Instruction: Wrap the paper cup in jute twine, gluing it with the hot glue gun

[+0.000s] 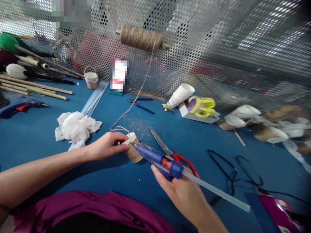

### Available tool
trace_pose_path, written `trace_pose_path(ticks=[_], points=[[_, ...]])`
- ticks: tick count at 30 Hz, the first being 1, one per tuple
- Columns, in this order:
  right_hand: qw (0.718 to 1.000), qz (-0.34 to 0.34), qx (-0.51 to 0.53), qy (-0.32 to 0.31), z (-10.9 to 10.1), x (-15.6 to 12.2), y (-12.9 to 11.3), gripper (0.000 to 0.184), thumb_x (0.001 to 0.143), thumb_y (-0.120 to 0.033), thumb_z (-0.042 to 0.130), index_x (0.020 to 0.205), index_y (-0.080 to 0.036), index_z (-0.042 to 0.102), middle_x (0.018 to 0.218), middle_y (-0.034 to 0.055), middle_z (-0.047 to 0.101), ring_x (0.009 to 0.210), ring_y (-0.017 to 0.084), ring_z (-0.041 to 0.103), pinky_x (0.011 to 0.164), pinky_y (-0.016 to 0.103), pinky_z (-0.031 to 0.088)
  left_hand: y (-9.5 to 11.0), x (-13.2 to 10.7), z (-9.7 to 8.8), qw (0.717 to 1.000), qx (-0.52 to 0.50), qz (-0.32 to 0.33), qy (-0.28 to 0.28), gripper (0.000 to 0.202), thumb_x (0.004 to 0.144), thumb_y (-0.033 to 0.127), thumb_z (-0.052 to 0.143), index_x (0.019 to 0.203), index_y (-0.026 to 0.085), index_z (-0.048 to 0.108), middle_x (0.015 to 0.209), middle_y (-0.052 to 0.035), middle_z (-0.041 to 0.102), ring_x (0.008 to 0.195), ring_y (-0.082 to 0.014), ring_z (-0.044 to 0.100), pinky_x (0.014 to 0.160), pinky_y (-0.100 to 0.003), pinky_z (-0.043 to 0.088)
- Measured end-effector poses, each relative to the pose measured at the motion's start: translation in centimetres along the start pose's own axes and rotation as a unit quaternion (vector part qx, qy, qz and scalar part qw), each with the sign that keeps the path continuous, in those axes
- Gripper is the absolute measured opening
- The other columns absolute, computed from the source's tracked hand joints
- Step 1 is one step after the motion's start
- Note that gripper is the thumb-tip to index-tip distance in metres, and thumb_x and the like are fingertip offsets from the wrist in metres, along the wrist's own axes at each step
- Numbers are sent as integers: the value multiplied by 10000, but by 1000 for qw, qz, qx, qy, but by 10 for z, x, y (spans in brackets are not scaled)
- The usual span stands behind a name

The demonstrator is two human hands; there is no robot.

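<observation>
My left hand (108, 146) pinches the rim of a small paper cup (133, 153) partly wrapped in brown twine. My right hand (181, 189) grips a blue hot glue gun (154, 157), its nozzle at the cup's side. A long clear glue stick (218, 191) juts from the gun's rear. From the cup, a strand of twine (143, 85) runs up to a twine spool (141, 37) on a rod at the mesh panel. Red-handled scissors (161, 142) lie on the blue table, their handles partly hidden behind the gun and my right hand.
White lace (75, 127) and clear glue sticks (96, 98) lie at left, near a second glue gun (23, 105). A small basket (91, 79) and a phone (119, 74) stand behind. Stacked paper cups (181, 94), yellow scissors (205, 106) and a black cable (233, 174) are at right.
</observation>
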State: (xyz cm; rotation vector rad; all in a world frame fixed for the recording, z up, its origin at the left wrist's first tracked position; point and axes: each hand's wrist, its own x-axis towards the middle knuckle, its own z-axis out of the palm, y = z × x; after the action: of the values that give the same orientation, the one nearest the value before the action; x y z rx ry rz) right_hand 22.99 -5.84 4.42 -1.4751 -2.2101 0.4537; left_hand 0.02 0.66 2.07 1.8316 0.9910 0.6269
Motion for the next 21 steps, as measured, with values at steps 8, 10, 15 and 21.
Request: trace_pose_path(ticks=[8,10,15,21], points=[[1000,-2,10,21,0,2,3,110,829,-285,514,845,-203,584,720,20,656,656,178,631,614,282,491,1,-1,-1,1000,21,17,0,256,826,241,485,1007,121,620,902,-44,655,794,-146,547,729,-232,418],[1000,-2,13,13,0,2,2,108,829,-279,512,854,-201,583,740,23,660,672,177,634,627,282,494,0,-1,-1,1000,21,23,-2,251,830,242,484,1002,120,620,903,-44,653,795,-141,547,725,-226,418],[1000,-8,8,2,-1,1,-3,99,828,-257,495,844,-202,576,728,28,658,663,174,632,590,268,492,-1,-1,0,999,16,32,1,257,829,234,494,1034,140,616,911,-36,655,782,-131,544,712,-219,416],[1000,4,4,4,-1,0,-4,100,833,-273,497,842,-205,570,728,30,657,656,180,629,597,284,495,-2,-1,0,999,16,29,1,268,827,240,493,1045,141,613,941,-46,661,822,-146,557,749,-238,424]])
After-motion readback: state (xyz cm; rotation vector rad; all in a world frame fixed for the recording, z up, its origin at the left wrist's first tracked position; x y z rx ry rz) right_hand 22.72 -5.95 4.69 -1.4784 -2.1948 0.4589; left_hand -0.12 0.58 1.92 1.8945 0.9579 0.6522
